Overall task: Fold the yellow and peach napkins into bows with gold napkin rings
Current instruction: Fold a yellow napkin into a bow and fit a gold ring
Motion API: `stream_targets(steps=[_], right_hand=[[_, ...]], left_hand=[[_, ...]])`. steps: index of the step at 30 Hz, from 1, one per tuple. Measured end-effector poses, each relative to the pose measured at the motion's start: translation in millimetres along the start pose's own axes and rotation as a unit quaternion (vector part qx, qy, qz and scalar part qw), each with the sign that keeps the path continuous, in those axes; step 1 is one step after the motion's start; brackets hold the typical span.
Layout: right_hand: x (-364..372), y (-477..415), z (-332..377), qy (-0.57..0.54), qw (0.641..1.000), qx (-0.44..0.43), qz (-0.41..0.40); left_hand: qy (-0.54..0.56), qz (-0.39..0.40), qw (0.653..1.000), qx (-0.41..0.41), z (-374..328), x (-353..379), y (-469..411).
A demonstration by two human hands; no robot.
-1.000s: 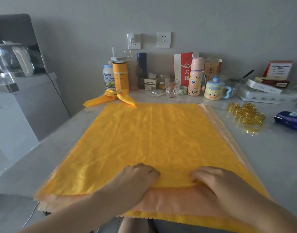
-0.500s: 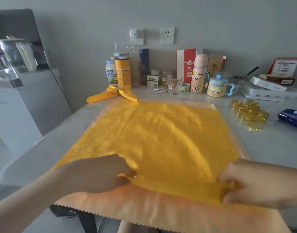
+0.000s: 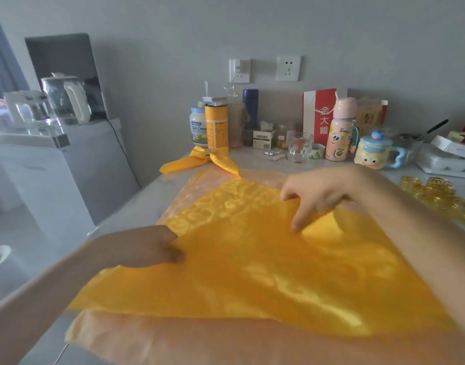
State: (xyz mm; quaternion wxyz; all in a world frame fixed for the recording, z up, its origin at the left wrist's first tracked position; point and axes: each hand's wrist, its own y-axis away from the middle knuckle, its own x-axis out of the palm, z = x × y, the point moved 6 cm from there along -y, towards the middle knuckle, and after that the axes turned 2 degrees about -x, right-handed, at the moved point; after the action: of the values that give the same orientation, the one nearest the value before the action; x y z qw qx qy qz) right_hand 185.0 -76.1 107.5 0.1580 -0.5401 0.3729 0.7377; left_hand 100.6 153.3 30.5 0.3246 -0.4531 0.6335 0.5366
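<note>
Left grip [image 3: 144,246]: I pinched the yellow napkin [image 3: 278,272] at its left edge.
Right grip [image 3: 321,196]: I pinched its turned-over edge, lifted.
Napkins: yellow lay on the peach napkin [image 3: 173,341], on the bench [image 3: 136,204].
Fold: I judged both edges needed matching, then flattening.
Rings [image 3: 436,196]: right, untouched.

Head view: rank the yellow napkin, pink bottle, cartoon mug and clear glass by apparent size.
1. yellow napkin, by far.
2. pink bottle and cartoon mug: too alike to rank.
3. clear glass.
</note>
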Motion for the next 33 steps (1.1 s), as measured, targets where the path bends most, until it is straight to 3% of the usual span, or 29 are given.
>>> stream_targets(steps=[2,4,7,9,12,14,17,20,22,26,28,30,32,33], right_hand=[[-27.4,-29.6,-8.7,0.009,0.984,0.019,-0.179],[-44.3,-54.3,-12.5,0.052,0.944,0.030,-0.325],[-32.4,-59.8,-31.0,0.050,0.920,0.051,-0.385],[-3.4,-49.8,-44.8,-0.045,0.938,0.020,-0.344],[61.3,-14.8,-49.8,-0.227,0.965,-0.011,-0.128],[89.2,8.3,-54.2,-0.227,0.970,-0.017,-0.083],[103.1,22.1,-64.7,-0.116,0.979,-0.015,-0.167],[102.9,23.8,-57.8,0.036,0.963,-0.021,-0.268],[98.6,23.2,-58.0,0.114,0.947,-0.027,-0.299],[91.9,50.1,-58.6,0.146,0.950,0.025,-0.275],[91.9,71.3,-47.5,0.141,0.950,0.008,-0.277],[109.1,81.3,-44.7,0.066,0.983,-0.010,-0.174],[123.6,84.2,-47.7,-0.119,0.992,0.006,-0.046],[120.7,84.4,-50.5,-0.196,0.979,0.024,-0.053]], left_hand=[[-0.043,-0.078,0.995,-0.036,-0.9,-16.1,-16.3],[-0.098,-0.172,0.975,-0.102,-0.2,-27.7,-33.1],[-0.162,-0.281,0.936,-0.140,-7.1,-26.2,-46.3],[-0.157,-0.323,0.932,-0.045,-25.9,-17.5,-45.4],[-0.071,-0.176,0.971,0.146,-65.2,14.9,-27.9],[-0.092,-0.127,0.973,0.170,-68.1,32.1,-24.4],[-0.162,-0.212,0.941,0.209,-68.6,33.9,-22.7],[-0.202,-0.299,0.905,0.226,-70.9,33.4,-27.2],[-0.231,-0.316,0.894,0.218,-72.4,32.9,-32.5],[-0.208,-0.341,0.891,0.214,-67.8,33.6,-26.8],[-0.194,-0.283,0.912,0.225,-63.9,43.7,-20.3],[-0.156,-0.200,0.946,0.204,-52.3,43.7,-18.5],[-0.083,-0.038,0.985,0.147,-40.7,39.4,-20.0],[-0.035,0.011,0.990,0.133,-41.6,33.1,-19.3]])
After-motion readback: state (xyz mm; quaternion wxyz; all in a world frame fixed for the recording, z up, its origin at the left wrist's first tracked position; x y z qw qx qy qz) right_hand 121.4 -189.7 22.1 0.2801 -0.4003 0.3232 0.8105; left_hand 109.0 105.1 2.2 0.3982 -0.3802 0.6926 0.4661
